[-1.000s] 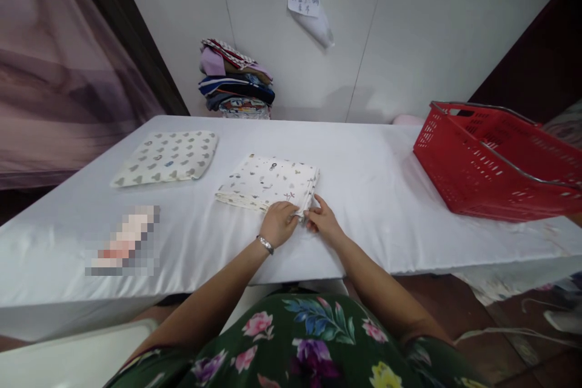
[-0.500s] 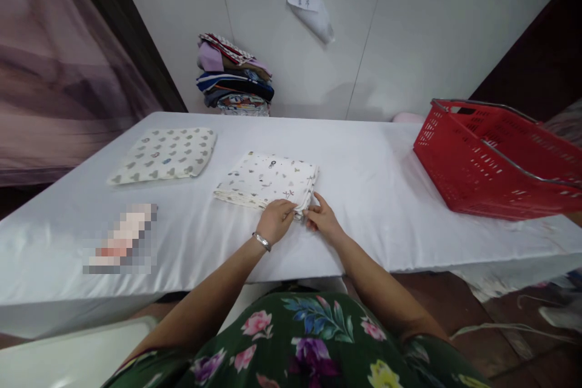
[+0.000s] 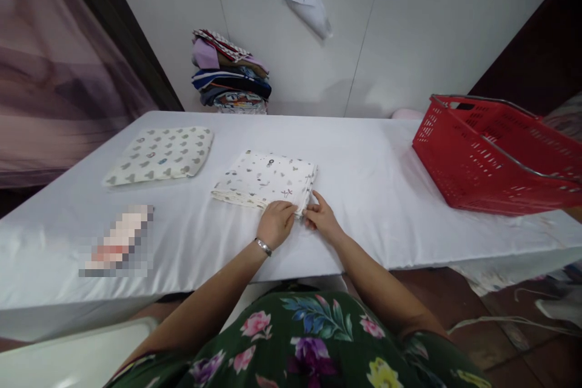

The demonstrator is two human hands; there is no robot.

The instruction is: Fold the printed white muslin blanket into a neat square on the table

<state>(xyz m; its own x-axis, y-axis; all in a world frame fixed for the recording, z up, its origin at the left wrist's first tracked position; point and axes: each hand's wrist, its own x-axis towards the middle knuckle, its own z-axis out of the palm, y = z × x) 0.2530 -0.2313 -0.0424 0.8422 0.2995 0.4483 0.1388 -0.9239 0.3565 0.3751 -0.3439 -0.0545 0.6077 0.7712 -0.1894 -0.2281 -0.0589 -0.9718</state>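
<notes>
A white cloth (image 3: 266, 177) with small printed figures lies folded into a several-layered rectangle in the middle of the table. My left hand (image 3: 276, 224), a silver bracelet at its wrist, closes its fingers on the cloth's near right corner. From the right, my right hand (image 3: 324, 218) pinches the edge layers at that same corner, its index finger along the side edge. The fingertips partly hide the corner. Farther left lies a second folded cloth (image 3: 163, 154), cream with rows of grey-green shapes, untouched by either hand.
A red plastic basket (image 3: 504, 163) with metal handles stands at the table's right end. The white-covered table (image 3: 364, 194) reaches back to the wall. A blurred-out object (image 3: 118, 239) lies at the front left. Behind the table rises a stack of folded fabrics (image 3: 231, 73).
The view has shifted slightly. Both hands stay at the cloth's near right corner, with only a small shift of the left fingers; the cloth keeps its folded shape.
</notes>
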